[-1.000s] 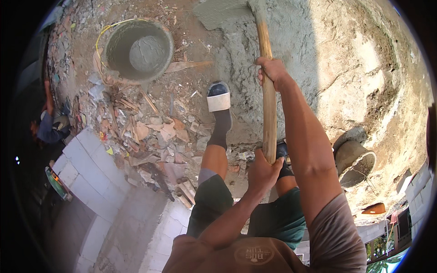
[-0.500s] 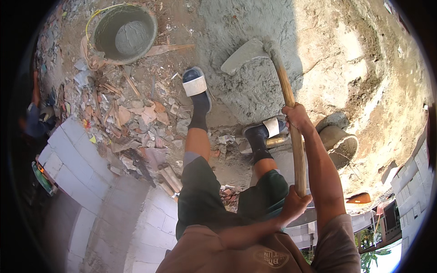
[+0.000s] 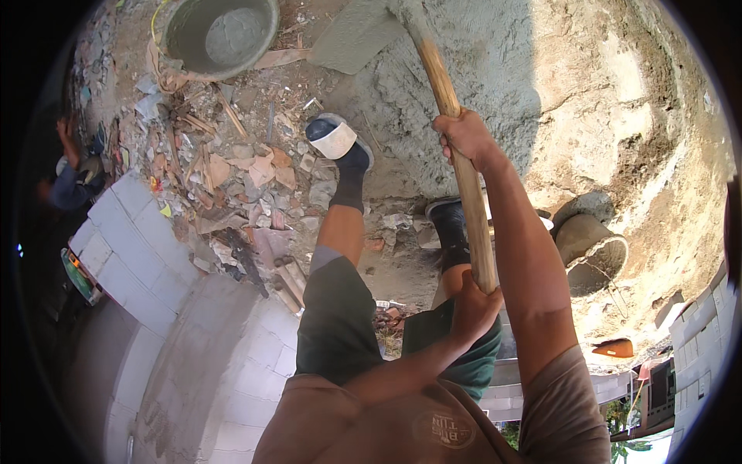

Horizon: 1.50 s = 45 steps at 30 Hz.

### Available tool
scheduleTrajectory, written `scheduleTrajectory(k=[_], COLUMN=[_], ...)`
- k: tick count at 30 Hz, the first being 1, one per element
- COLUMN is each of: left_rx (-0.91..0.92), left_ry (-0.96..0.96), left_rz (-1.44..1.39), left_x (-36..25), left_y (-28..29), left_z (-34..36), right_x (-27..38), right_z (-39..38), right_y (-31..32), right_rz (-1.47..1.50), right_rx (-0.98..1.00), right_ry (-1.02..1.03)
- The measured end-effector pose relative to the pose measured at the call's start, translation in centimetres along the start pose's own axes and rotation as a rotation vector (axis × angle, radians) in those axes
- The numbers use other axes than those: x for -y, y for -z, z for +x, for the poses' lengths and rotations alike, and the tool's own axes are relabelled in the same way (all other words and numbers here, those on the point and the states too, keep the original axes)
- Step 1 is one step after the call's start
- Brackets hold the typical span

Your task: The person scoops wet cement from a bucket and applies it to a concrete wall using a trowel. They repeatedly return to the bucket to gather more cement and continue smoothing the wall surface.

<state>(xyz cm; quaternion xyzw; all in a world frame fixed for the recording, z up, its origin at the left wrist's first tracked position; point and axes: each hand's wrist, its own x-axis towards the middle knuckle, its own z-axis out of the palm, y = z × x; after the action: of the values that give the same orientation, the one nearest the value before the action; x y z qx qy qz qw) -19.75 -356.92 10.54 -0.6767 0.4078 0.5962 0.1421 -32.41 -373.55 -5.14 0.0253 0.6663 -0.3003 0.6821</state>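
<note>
Long-handled hoe (image 3: 473,213) is held in two hands: left hand (image 3: 476,308) closed around the handle's (image 3: 440,81) end, right hand (image 3: 469,141) closed higher up, blade (image 3: 352,40) near the grey bucket (image 3: 185,37).

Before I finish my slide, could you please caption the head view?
Right hand grips a wooden-handled hoe midway, left hand its end, by wet grey mix and a bucket.

The upright bucket (image 3: 181,48), mortar (image 3: 233,37) inside, stands left of the hoe (image 3: 439,76), beyond rubble (image 3: 261,170); a tipped bucket (image 3: 580,235) lies right.
</note>
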Motion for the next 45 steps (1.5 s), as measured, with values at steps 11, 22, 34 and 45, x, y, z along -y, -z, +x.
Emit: scheduleTrajectory(k=[11,22,34,45], left_rx=[0.259,0.309,0.253,0.704], left_ry=[-0.025,0.21,0.303,0.564], left_rz=[-0.407,-0.156,-0.639,-0.733], left_x=[-1.7,3.1,0.8,-0.9], left_y=[-11.4,-6.3,-5.0,-6.8], left_z=[-10.0,-8.7,-5.1,-14.5], right_x=[-5.4,-6.3,-4.6,-8.8], right_z=[-6.2,-8.0,-2.9,-12.7], right_y=[9.5,8.6,2.4,12.0], right_rz=[-0.557,0.02,-0.448,-0.435], right_rx=[-0.099,-0.087,-0.015,-0.169], right_ry=[-0.256,-0.063,-0.168,-0.202])
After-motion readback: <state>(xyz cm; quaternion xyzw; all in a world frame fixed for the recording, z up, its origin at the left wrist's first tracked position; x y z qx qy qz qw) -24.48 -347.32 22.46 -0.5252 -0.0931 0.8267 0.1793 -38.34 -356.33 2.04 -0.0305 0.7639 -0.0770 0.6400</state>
